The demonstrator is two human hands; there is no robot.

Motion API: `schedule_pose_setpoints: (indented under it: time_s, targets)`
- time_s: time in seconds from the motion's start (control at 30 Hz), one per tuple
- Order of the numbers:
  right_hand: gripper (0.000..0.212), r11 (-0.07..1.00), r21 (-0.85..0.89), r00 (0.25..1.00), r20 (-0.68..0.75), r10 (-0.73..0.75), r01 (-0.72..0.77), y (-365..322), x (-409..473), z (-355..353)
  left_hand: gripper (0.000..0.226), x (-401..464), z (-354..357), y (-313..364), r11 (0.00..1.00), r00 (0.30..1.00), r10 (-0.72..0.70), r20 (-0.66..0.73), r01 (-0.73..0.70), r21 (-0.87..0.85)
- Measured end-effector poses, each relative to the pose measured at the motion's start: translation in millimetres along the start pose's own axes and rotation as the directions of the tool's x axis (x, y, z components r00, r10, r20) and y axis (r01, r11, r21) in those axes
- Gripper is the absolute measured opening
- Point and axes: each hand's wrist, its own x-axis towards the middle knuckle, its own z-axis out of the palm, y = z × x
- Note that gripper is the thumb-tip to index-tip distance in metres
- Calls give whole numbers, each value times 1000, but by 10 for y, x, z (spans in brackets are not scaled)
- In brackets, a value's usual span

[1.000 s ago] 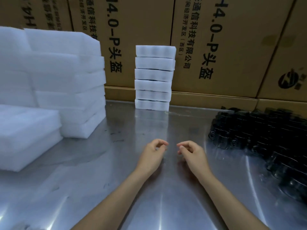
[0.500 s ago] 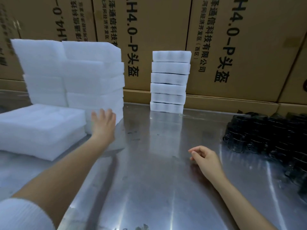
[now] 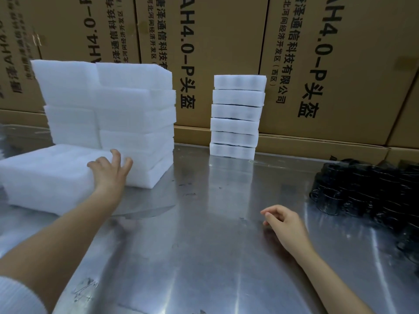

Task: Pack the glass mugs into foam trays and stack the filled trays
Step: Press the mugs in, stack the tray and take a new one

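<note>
A low pile of white foam trays lies at the left of the steel table. My left hand reaches to its right front corner, fingers spread and touching the top tray's edge. Behind it stands a taller block of empty foam trays. A narrow stack of several filled trays stands at the back centre. Dark glass mugs crowd the right side of the table. My right hand hovers low over the table left of the mugs, fingers loosely curled, holding nothing.
Large brown cardboard boxes with black printed lettering form a wall along the back of the table. Bare steel lies between my two hands and in front of the filled stack.
My left hand has swung from the table's middle out to the left and now touches the low foam pile. The view has turned left. My right hand has hardly moved.
</note>
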Motion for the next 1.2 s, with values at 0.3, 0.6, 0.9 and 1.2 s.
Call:
schedule_pose_setpoints:
  time_s: [0.3, 0.6, 0.9, 1.2]
  targets:
    - [18, 998, -69, 999, 50, 13, -10, -24, -26, -21, 40, -395, -857, 354, 966, 976, 178, -124, -197, -165]
    - [24, 816, 504, 959, 167, 227, -281, -113, -125, -270, 38, -1504, -1943, 1141, 612, 727, 524, -444, -684, -398]
    - [65, 560, 624, 818, 544, 188, -544, 112, -283, -1041, 72, -2020, -2132, 1704, 220, 465, 607, -644, -878, -426]
    - [28, 592, 683, 903, 294, 312, -427, 279, -97, -1111, 32, -1454, -1948, 1452, -220, 618, 299, -727, -697, -683]
